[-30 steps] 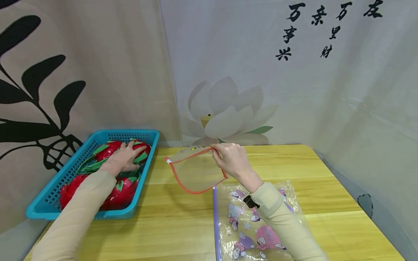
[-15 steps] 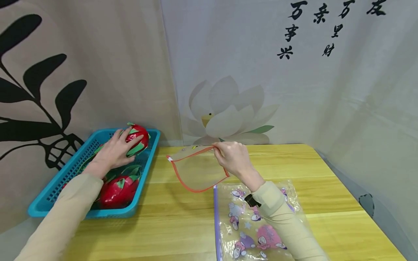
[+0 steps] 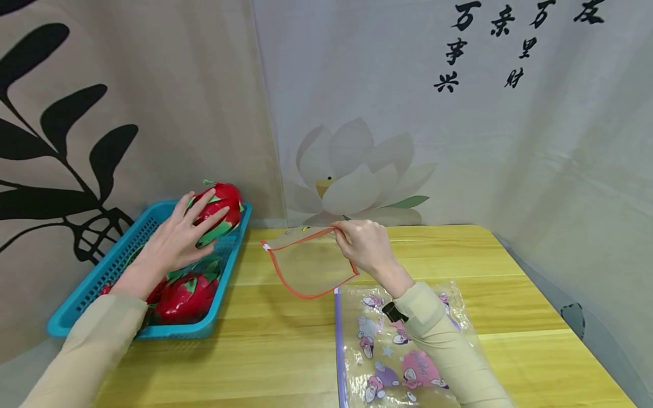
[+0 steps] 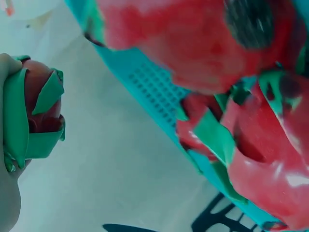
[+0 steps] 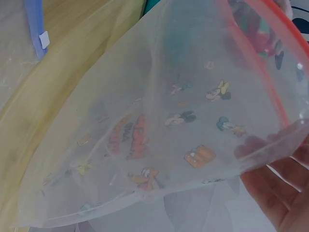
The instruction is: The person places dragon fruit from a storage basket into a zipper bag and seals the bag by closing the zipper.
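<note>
My left hand (image 3: 176,235) grips a red dragon fruit (image 3: 229,198) with green scales, held over the far end of the blue basket (image 3: 224,292). The same fruit (image 4: 46,94) shows at the left edge of the left wrist view, with fingers around it. More dragon fruits (image 3: 186,300) lie in the basket, partly covered by my forearm. Over the middle of the table, my right hand (image 3: 367,246) pinches a clear zipper bag (image 3: 311,272) by its red-edged mouth, which gapes toward the left. Cartoon figures are printed on this bag (image 5: 159,135) in the right wrist view.
A larger clear bag (image 3: 418,371) with a purple zipper edge and pink prints lies flat beneath my right forearm. The wooden table (image 3: 275,351) ends at a printed cloth backdrop (image 3: 382,85). A black clip (image 3: 395,313) sits at my right cuff.
My left hand has taken hold of a dragon fruit at the basket's far end and lifted it up, slightly rightward. The right hand and its bag have hardly moved.
</note>
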The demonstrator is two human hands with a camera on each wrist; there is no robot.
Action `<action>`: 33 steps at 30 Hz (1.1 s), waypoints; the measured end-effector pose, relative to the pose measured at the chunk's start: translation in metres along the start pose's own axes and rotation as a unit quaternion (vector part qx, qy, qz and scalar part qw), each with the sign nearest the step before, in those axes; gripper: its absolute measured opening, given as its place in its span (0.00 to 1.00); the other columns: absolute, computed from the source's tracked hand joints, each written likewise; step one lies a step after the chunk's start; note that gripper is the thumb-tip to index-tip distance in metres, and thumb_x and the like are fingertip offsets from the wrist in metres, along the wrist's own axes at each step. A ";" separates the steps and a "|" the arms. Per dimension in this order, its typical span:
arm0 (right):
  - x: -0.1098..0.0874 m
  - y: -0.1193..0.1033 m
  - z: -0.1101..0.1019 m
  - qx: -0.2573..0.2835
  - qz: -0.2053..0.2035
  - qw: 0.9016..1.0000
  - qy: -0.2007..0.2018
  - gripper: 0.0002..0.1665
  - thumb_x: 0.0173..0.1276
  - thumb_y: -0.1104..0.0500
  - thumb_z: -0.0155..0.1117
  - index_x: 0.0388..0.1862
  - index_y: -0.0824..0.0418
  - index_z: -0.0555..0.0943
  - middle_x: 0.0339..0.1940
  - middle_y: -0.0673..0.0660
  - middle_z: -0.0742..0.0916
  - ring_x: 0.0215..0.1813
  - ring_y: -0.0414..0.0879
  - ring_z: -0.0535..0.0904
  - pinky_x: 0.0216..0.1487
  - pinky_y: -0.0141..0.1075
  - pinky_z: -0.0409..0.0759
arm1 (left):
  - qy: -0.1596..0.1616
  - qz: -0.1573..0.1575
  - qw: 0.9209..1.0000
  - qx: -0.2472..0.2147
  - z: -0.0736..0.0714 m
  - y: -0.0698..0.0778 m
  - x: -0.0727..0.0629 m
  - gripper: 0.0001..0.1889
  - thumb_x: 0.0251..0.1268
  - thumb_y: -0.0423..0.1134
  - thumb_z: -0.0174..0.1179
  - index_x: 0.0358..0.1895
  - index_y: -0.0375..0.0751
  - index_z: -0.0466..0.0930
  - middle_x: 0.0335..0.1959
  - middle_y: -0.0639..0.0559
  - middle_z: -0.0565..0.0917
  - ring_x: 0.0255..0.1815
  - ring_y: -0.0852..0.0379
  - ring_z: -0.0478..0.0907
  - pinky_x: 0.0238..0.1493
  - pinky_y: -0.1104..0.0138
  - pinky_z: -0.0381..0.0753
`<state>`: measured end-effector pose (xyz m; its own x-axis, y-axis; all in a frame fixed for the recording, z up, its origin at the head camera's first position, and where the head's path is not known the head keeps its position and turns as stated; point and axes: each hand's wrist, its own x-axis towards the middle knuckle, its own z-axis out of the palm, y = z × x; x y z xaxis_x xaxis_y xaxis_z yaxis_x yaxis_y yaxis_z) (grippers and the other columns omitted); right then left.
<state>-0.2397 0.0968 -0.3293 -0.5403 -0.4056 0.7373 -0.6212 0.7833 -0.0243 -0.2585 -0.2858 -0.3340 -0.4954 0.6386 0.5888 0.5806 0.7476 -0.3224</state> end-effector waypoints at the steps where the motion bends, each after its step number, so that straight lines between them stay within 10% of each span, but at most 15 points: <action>1: 0.000 0.000 0.000 0.000 0.000 1.000 0.000 0.09 0.59 0.64 0.62 0.34 0.55 0.88 0.17 0.48 0.85 0.13 0.35 0.63 0.12 0.25 0.54 | 0.010 0.007 1.000 -0.003 -0.003 0.003 0.001 0.44 0.35 0.39 0.74 0.65 0.43 0.67 0.69 0.32 0.62 0.62 0.25 0.62 0.20 0.55 0.80; 10: 0.002 -0.001 -0.001 -0.001 0.001 1.000 -0.003 0.08 0.61 0.62 0.62 0.34 0.55 0.88 0.14 0.48 0.83 0.12 0.35 0.63 0.12 0.25 0.52 | 0.059 0.021 0.996 -0.060 -0.025 0.042 0.007 0.43 0.31 0.39 0.76 0.63 0.42 0.72 0.68 0.34 0.65 0.64 0.28 0.63 0.36 0.45 0.83; 15: 0.003 -0.001 0.000 0.002 0.006 1.000 -0.010 0.08 0.61 0.63 0.62 0.34 0.56 0.88 0.16 0.48 0.84 0.12 0.36 0.65 0.12 0.25 0.53 | 0.072 0.035 0.994 -0.079 -0.034 0.064 0.008 0.27 0.66 0.56 0.51 0.62 0.43 0.73 0.68 0.34 0.66 0.66 0.29 0.62 0.35 0.47 0.84; 18: 0.003 -0.002 0.000 0.004 0.009 1.000 -0.013 0.09 0.61 0.63 0.61 0.35 0.56 0.88 0.17 0.49 0.85 0.12 0.37 0.66 0.12 0.26 0.54 | 0.086 0.055 0.992 -0.080 -0.038 0.078 0.011 0.29 0.71 0.59 0.38 0.61 0.43 0.74 0.66 0.33 0.68 0.65 0.29 0.63 0.33 0.49 0.85; 28: 0.006 -0.004 -0.001 0.004 0.017 1.000 -0.010 0.08 0.62 0.62 0.61 0.34 0.56 0.88 0.17 0.49 0.85 0.13 0.39 0.69 0.11 0.29 0.59 | 0.118 0.130 0.980 -0.097 -0.033 0.117 0.018 0.24 0.71 0.52 0.40 0.58 0.44 0.77 0.62 0.33 0.72 0.61 0.26 0.67 0.35 0.54 0.86; 33: 0.007 -0.005 -0.002 0.006 0.023 1.000 -0.010 0.08 0.62 0.62 0.61 0.34 0.56 0.88 0.19 0.49 0.86 0.14 0.40 0.71 0.11 0.29 0.60 | 0.097 0.156 0.979 -0.084 -0.025 0.130 0.016 0.29 0.50 0.47 0.67 0.59 0.46 0.76 0.61 0.35 0.73 0.61 0.26 0.68 0.40 0.55 0.86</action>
<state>-0.2393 0.0909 -0.3224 -0.5789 -0.3790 0.7219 -0.6029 0.7951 -0.0660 -0.1750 -0.1829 -0.3474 -0.1542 0.7731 0.6152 0.7910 0.4697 -0.3920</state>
